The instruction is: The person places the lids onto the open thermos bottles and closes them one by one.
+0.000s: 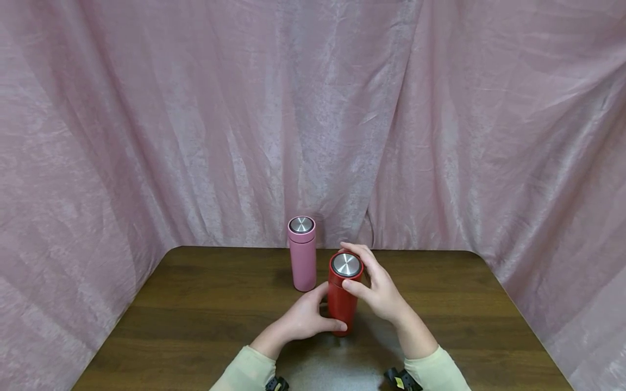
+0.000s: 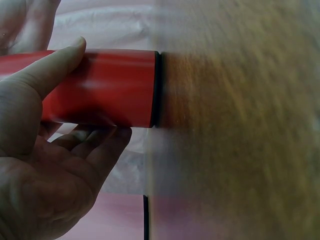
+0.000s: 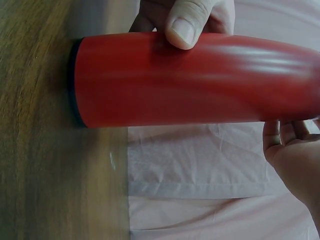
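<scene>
A red thermos bottle [image 1: 342,304] with a brushed steel disc on its lid stands upright, both hands around it. Low on the body, my left hand [image 1: 305,316] grips it from the left, thumb across the near side and fingers behind, as the left wrist view shows. My right hand [image 1: 379,288] holds the lid end from the right, thumb at the near side just below the rim and fingers round the far side. In the right wrist view the black base of the red thermos [image 3: 115,82] is right at the tabletop.
A pink thermos bottle [image 1: 303,263] with a similar steel-topped lid stands upright behind and left of the red one. The brown wooden table [image 1: 195,304] ends at the back against a pink velvet curtain [image 1: 235,136], which also hangs along both sides.
</scene>
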`<state>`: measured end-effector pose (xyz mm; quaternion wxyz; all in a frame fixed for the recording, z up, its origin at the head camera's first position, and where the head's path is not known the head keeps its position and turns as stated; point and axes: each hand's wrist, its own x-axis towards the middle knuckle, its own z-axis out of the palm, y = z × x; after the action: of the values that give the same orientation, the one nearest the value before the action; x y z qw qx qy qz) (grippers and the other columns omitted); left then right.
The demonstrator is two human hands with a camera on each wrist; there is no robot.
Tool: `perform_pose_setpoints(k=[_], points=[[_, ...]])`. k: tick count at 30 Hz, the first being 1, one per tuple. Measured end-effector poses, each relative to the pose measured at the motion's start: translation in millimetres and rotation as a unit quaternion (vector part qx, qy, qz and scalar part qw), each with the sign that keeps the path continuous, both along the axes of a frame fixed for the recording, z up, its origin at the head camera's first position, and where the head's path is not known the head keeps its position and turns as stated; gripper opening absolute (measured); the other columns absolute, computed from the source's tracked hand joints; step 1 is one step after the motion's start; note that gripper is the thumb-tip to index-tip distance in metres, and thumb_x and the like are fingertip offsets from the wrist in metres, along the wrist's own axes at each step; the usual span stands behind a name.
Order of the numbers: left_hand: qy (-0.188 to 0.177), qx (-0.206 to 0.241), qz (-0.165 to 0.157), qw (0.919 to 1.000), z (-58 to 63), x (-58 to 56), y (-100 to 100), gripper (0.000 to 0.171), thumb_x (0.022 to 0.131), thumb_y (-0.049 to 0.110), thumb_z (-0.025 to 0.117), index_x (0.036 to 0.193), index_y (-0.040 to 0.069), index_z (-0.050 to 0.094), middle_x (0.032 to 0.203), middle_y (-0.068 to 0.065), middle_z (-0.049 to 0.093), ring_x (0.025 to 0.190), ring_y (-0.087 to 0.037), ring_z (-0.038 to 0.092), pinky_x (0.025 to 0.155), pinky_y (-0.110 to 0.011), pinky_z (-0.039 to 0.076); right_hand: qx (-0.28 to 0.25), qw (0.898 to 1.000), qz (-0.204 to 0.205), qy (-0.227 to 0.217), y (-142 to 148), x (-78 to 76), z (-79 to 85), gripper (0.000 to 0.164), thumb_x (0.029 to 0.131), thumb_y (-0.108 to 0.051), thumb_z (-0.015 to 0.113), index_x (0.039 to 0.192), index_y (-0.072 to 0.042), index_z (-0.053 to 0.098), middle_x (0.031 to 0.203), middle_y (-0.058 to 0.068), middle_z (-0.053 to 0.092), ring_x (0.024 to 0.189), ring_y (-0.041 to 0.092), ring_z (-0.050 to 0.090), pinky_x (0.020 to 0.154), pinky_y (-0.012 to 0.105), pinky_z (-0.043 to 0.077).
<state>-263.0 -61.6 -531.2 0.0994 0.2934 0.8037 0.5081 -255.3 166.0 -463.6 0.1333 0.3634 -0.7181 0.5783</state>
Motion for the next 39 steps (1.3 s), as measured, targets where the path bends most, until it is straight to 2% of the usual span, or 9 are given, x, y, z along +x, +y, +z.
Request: perform_pose_setpoints(k=[4,8,12,23,30,39], points=[[0.001,-0.005,0.003,1.0,0.0,0.1,0.3,0.063,0.086,0.028,0.099,0.139,0.027,0.064,0.13,0.015,0.072,0.13,-0.016,0.069,0.112,-0.039,0.055,-0.011,0.999,0.027,0.021,0.4,-2.5,-1.8,0.066,0.099,0.0,0.068,0.162,-0.002,0.05,0.144,0.017,0.057,0.131,0.023,0.06,0.113,0.027,0.047],[0.0,-0.004,0.002,1.0,0.9,-0.4,0.1,0.063,0.086,0.027,0.099,0.139,0.027,0.065,0.13,0.015,0.072,0.13,-0.016,0.069,0.112,-0.039,0.055,-0.012,0.999,0.022,0.021,0.1,-2.5,-0.6,0.06,0.098,0.0,0.069,0.156,0.002,0.054,0.143,0.016,0.059,0.131,0.023,0.06,0.111,0.027,0.049],[-0.001,0.002,-0.001,1.0,1.8,-0.9,0.2,0.063,0.086,0.025,0.099,0.139,0.026,0.065,0.13,0.015,0.072,0.129,-0.015,0.069,0.112,-0.037,0.055,-0.011,1.0,0.011,0.015,-0.6,-1.9,1.3,0.055,0.097,-0.001,0.072,0.15,0.003,0.058,0.141,0.014,0.061,0.129,0.023,0.062,0.109,0.028,0.051],[0.005,0.009,-0.005,0.9999,-2.0,-1.8,0.6,0.064,0.086,0.024,0.099,0.139,0.025,0.065,0.13,0.014,0.072,0.128,-0.013,0.069,0.113,-0.036,0.054,-0.012,0.999,-0.044,-0.029,-2.3,0.9,2.4,0.056,0.092,-0.002,0.086,0.142,-0.007,0.063,0.137,0.009,0.065,0.125,0.018,0.066,0.108,0.025,0.052],[0.001,0.008,-0.007,0.9999,-2.2,-2.4,0.2,0.065,0.086,0.024,0.099,0.141,0.025,0.064,0.13,0.013,0.072,0.126,-0.011,0.07,0.113,-0.035,0.054,-0.021,0.997,-0.069,-0.026,-4.8,1.6,3.2,0.056,0.088,-0.004,0.091,0.137,-0.006,0.064,0.132,0.011,0.068,0.12,0.018,0.066,0.105,0.025,0.053],[0.009,0.0,-0.004,1.0,-1.5,-2.2,0.4,0.065,0.086,0.025,0.1,0.14,0.025,0.064,0.13,0.014,0.072,0.127,-0.012,0.069,0.114,-0.037,0.054,-0.03,0.993,-0.1,-0.057,-8.6,5.2,6.1,0.06,0.083,-0.008,0.096,0.133,-0.008,0.064,0.129,0.006,0.068,0.119,0.02,0.065,0.102,0.026,0.052]])
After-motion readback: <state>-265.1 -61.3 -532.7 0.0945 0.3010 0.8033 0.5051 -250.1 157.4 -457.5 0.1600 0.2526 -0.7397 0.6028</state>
